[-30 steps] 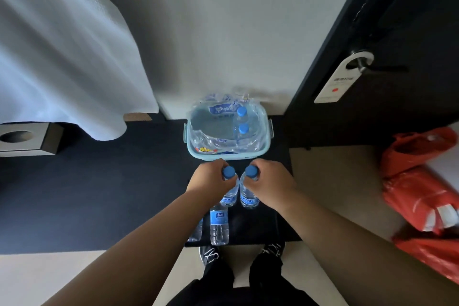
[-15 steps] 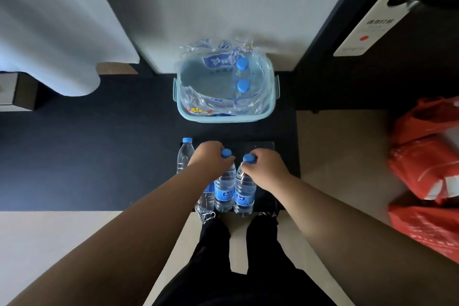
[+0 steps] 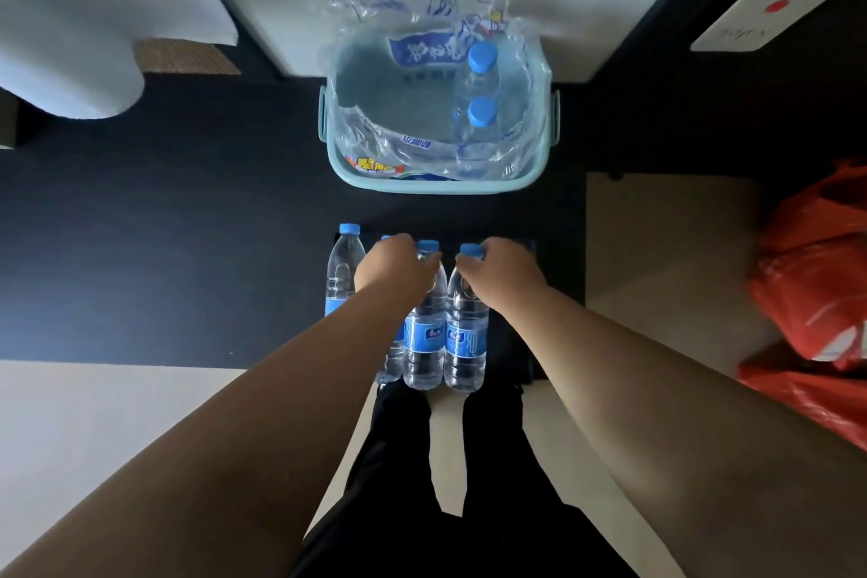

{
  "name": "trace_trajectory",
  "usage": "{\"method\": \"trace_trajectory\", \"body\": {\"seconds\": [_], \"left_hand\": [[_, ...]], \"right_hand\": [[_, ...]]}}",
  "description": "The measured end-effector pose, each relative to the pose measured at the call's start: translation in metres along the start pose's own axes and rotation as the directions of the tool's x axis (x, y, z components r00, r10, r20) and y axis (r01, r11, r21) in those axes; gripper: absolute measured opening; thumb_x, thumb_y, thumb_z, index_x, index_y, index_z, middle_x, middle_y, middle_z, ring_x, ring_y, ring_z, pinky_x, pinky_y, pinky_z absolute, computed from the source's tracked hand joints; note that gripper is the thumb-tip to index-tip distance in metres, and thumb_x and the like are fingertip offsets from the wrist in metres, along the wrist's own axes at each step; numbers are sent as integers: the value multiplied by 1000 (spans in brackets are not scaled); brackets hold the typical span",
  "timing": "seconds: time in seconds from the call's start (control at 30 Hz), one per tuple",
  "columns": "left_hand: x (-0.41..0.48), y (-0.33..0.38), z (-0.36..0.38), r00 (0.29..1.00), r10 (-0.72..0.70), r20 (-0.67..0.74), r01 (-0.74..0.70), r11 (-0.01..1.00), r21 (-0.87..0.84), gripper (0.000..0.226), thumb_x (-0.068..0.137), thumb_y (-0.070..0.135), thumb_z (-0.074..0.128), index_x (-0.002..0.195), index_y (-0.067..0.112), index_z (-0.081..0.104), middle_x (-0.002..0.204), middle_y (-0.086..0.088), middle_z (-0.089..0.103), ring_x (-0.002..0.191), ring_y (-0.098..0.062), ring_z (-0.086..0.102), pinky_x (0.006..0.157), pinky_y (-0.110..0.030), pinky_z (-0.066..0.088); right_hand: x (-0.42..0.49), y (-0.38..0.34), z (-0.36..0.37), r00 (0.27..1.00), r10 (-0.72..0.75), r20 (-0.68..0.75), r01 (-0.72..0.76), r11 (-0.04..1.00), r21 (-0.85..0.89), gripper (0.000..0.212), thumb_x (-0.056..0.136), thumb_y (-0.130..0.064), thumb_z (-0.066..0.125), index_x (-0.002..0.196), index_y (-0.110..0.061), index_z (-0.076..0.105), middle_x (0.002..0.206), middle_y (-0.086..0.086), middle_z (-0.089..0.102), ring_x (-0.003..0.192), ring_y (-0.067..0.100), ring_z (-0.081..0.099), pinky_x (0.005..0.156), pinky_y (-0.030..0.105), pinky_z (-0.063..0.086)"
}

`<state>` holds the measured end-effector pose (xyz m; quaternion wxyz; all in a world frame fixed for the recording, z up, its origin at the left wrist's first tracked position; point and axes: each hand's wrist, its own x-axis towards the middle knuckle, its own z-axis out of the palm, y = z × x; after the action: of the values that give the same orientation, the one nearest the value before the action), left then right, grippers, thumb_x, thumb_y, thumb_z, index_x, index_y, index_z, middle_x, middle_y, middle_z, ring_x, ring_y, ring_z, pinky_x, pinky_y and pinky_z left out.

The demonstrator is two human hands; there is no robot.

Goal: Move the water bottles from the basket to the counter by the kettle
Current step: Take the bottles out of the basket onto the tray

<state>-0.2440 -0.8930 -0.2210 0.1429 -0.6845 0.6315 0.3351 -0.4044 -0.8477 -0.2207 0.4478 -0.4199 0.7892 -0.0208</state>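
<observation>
A light blue basket (image 3: pixel 436 186) lined with torn clear wrap stands on the black counter against the wall; two blue-capped water bottles (image 3: pixel 479 108) stay upright in its right side. Nearer me, my left hand (image 3: pixel 391 270) grips the neck of one water bottle (image 3: pixel 424 343) and my right hand (image 3: pixel 499 270) grips the neck of another (image 3: pixel 465 340). Both bottles stand side by side at the counter's front edge. Left of them a further bottle (image 3: pixel 341 270) stands free, and one more is mostly hidden behind my left wrist.
A white cloth (image 3: pixel 94 19) hangs over the counter at the left. Red plastic bags (image 3: pixel 816 291) lie on the floor at the right. A door hanger sign (image 3: pixel 769 0) shows at the upper right. My legs and shoes are below the counter edge.
Both hands, each with a bottle, came back toward me from near the basket and lowered the bottles onto the counter's front edge. The camera tilted down and closer.
</observation>
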Motion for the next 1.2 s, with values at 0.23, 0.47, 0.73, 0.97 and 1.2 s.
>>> {"method": "trace_trajectory", "body": {"seconds": [0.23, 0.47, 0.73, 0.97, 1.2], "left_hand": [[-4, -4, 17, 996, 66, 62, -70, 996, 64, 31, 98, 37, 45, 76, 21, 59, 71, -1, 64, 66, -22, 65, 56, -29, 47], [-17, -18, 17, 995, 72, 70, -77, 994, 74, 22, 95, 45, 51, 81, 28, 54, 73, 7, 62, 59, -16, 63, 54, -30, 52], [-22, -8, -35, 988, 154, -19, -150, 979, 136, 30, 93, 59, 51, 99, 31, 59, 86, 8, 69, 78, -20, 65, 73, -34, 52], [-23, 28, -121, 965, 213, -152, -194, 973, 127, 22, 89, 54, 57, 97, 34, 56, 78, 10, 58, 71, -21, 61, 59, -30, 42], [-1, 75, -182, 934, 292, -206, -267, 953, 141, 29, 90, 53, 52, 113, 37, 57, 78, 11, 60, 64, -15, 58, 51, -25, 35]], "right_hand": [[17, 23, 14, 991, 20, 129, -4, 992, -123, 34, 97, -47, 55, 85, -16, 62, 76, 4, 67, 63, 18, 65, 49, 28, 39], [0, 29, 14, 987, 41, 156, -19, 990, -139, 36, 97, -49, 57, 102, -14, 55, 83, 1, 66, 67, 16, 67, 51, 27, 44], [-25, -1, -32, 996, -73, 59, 83, 979, -188, 45, 98, -50, 56, 129, -17, 57, 96, -4, 64, 78, 15, 65, 75, 38, 59], [-34, -55, -111, 960, -212, -181, 178, 966, -188, 44, 96, -54, 53, 128, -24, 62, 113, -1, 69, 92, 19, 66, 68, 32, 50], [-23, -97, -156, 921, -246, -303, 175, 954, -243, 48, 95, -59, 52, 131, -28, 56, 97, -6, 62, 80, 18, 63, 55, 30, 47]]}}
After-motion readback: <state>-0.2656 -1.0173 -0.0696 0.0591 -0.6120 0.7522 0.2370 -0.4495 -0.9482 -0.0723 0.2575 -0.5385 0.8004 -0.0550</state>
